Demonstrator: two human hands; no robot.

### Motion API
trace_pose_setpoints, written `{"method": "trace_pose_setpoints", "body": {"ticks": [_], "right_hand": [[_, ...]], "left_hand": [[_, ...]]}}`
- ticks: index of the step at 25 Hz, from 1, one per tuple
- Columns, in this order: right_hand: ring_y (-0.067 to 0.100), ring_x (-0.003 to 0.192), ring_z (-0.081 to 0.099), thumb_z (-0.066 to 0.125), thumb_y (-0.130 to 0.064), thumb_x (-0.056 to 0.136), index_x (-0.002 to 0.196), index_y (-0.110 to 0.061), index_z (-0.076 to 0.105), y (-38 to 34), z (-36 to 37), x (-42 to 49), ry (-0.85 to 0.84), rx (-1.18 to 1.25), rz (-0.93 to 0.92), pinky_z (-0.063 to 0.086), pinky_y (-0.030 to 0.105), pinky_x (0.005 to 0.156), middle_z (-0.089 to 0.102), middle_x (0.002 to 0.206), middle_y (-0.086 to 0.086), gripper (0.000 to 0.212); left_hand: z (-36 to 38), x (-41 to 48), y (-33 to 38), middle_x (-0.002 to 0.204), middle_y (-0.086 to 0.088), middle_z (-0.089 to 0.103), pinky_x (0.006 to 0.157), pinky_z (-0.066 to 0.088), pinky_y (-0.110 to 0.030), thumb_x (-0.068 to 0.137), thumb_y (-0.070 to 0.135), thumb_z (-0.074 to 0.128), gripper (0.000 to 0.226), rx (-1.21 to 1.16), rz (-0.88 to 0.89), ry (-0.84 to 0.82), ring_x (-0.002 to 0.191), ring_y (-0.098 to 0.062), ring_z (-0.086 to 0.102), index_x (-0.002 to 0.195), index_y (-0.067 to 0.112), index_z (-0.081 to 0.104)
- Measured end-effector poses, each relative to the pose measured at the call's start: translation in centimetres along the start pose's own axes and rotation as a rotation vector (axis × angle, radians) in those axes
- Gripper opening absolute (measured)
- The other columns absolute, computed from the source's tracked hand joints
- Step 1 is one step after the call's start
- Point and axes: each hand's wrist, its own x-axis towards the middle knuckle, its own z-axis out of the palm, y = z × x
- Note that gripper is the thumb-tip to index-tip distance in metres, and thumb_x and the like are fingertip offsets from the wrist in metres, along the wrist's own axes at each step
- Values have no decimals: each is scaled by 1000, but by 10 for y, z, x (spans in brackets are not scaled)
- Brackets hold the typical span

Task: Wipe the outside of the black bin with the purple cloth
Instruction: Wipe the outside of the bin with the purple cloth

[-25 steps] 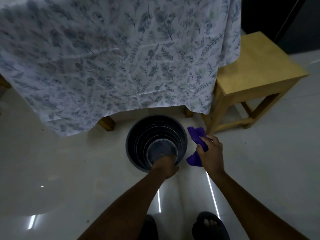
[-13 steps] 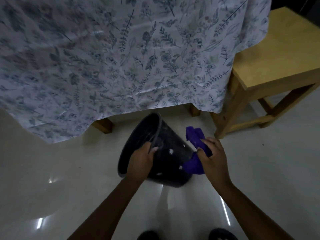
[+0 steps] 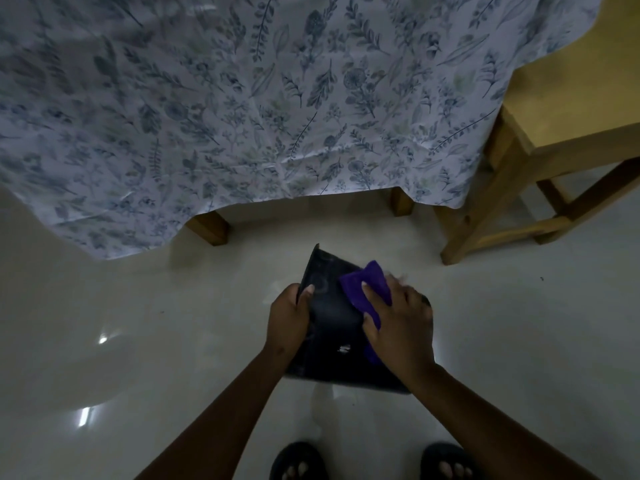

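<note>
Our left hand [image 3: 289, 318] grips the bin [image 3: 332, 320] at its left edge, thumb on the outer wall. Our right hand [image 3: 401, 327] presses the cloth [image 3: 367, 289] flat against the bin's upper right side, fingers spread over it. The bin is tipped, its dark outer wall facing us, above the pale floor [image 3: 138, 341]. Beyond the bin hangs a leaf-print tablecloth [image 3: 242, 116]; a stool [image 3: 554, 150] stands to the bin's upper right. Our sandalled feet [image 3: 298, 460] are below it.

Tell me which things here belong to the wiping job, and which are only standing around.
In the job: black bin, purple cloth, left hand gripping the bin, right hand pressing the cloth.

Standing around: floral tablecloth, wooden stool, black slippers.
</note>
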Motion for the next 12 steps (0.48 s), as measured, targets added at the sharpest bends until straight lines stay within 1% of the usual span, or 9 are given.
{"method": "trace_pose_setpoints", "body": {"ticks": [2, 3, 4, 6, 7, 8, 10, 12], "right_hand": [[35, 143, 25, 46, -45, 88, 146, -21, 29, -7, 9, 1, -5, -89, -87, 31, 55, 109, 26, 157, 11, 64], [31, 146, 20, 40, -45, 91, 148, -19, 23, -12, 14, 1, -7, -88, -136, 25, 55, 113, 22, 159, 10, 65], [27, 147, 18, 33, -44, 94, 150, -18, 18, -16, 21, 1, -17, -78, -169, 21, 53, 115, 21, 159, 8, 64], [21, 146, 19, 26, -42, 96, 150, -19, 17, -23, 29, 7, -64, -33, -187, 22, 48, 116, 24, 158, 3, 59], [19, 146, 19, 24, -41, 97, 150, -20, 18, -25, 30, 15, -81, -11, -178, 22, 47, 117, 25, 158, 0, 57], [18, 147, 18, 23, -41, 98, 149, -23, 18, -23, 31, 25, -108, 11, -162, 22, 47, 117, 24, 158, -1, 55], [17, 148, 14, 21, -41, 99, 149, -28, 18, -16, 27, 42, -157, 97, -106, 18, 48, 118, 22, 159, -3, 52], [17, 148, 12, 21, -39, 99, 149, -29, 18, -6, 22, 38, -190, 167, -44, 16, 48, 118, 20, 160, -3, 51]], "left_hand": [[3, 1, -3, 70, 6, 59, 51, 43, -6, 95, 37, 53, 25, -7, -14, 0, 64, -10, 57, 80, 17, 56], [6, 0, -5, 72, 8, 60, 52, 45, -6, 93, 40, 56, 25, 5, -5, 2, 65, -7, 59, 84, 17, 58], [7, 0, -8, 73, 10, 60, 53, 46, -8, 91, 42, 58, 25, 25, 9, 9, 66, -4, 59, 86, 17, 58], [10, 0, -15, 72, 13, 58, 53, 44, -9, 90, 43, 59, 24, 60, 34, 32, 65, 0, 57, 86, 19, 56], [11, 0, -17, 71, 13, 58, 54, 43, -9, 90, 43, 59, 24, 63, 43, 40, 65, -1, 57, 85, 20, 55], [12, 0, -18, 72, 12, 58, 55, 43, -9, 90, 44, 59, 25, 61, 47, 47, 66, -3, 58, 85, 19, 56], [12, 4, -20, 77, 8, 62, 59, 47, -15, 90, 46, 58, 29, 64, 34, 52, 70, -9, 61, 90, 17, 60], [12, 6, -21, 80, 4, 64, 63, 50, -21, 91, 47, 56, 34, 76, 25, 55, 73, -13, 63, 94, 14, 62]]}}
